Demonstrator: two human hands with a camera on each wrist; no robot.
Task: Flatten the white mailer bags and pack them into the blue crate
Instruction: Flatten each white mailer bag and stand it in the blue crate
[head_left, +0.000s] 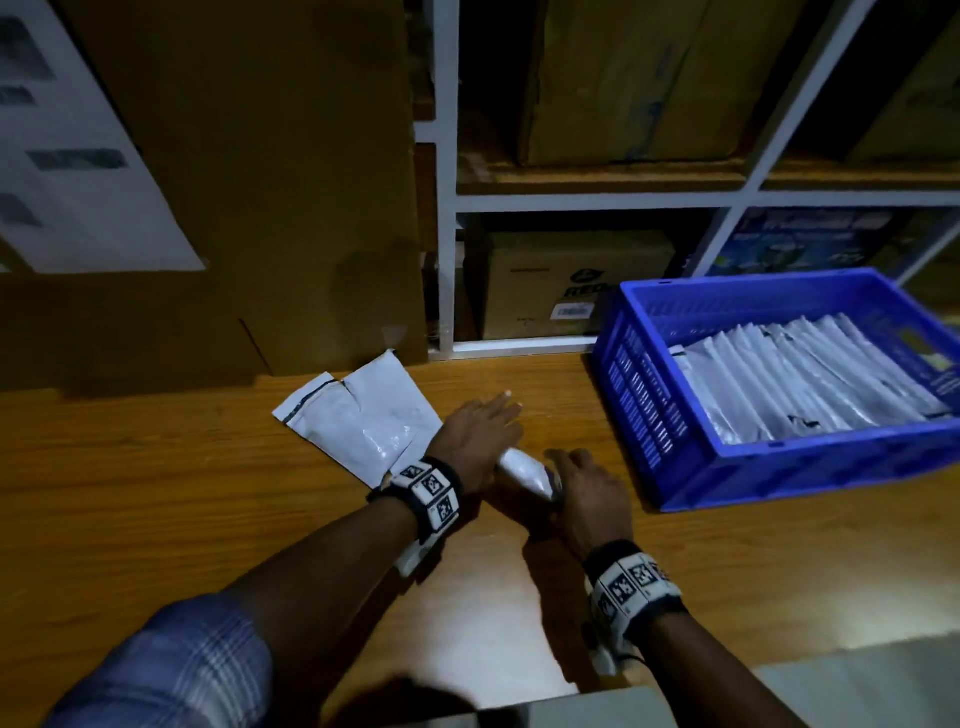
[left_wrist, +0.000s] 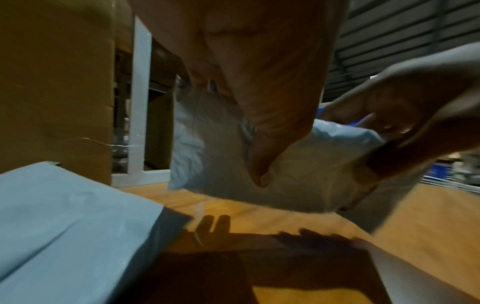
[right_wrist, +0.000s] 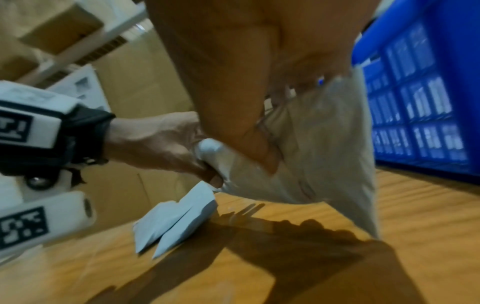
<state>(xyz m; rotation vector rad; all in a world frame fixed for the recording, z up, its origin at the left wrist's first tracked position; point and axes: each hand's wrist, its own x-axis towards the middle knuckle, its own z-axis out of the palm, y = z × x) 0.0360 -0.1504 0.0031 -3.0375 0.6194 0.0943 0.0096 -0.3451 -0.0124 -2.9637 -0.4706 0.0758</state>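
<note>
White glossy plastic is what both hands are dealing with here: a soft, puffy white poly mailer bag (head_left: 524, 470) sitting in the lower middle of the head view, lifted just off the wooden tabletop (head_left: 156, 467). The left hand (head_left: 480, 434) is lying over one end, fingers mostly straight in the head view while the thumb is curling under the plastic in the left wrist view, so it's pinching rather than just resting. The right hand (head_left: 589, 493) is gripping the other end with curled fingers. My guess is that holding it by both ends is meant to pull it taut and squeeze the air out before it goes flat.

Two more white mailers (head_left: 363, 415) are lying overlapped to the left of centre, just beside the left wrist, probably waiting their turn. The blue slotted plastic crate (head_left: 649, 415) is sitting at the right of the frame, close to the right hand for a short carry, and it's already holding a row of flattened white mailers (head_left: 800, 384) standing on edge, leaning like files.

As for writing: a brown cardboard box (head_left: 566, 291) on the white shelf behind is showing partial letters that look like "RED", plus a small label too blurry to read. The wrist bands are carrying black-and-white square marker codes.
</note>
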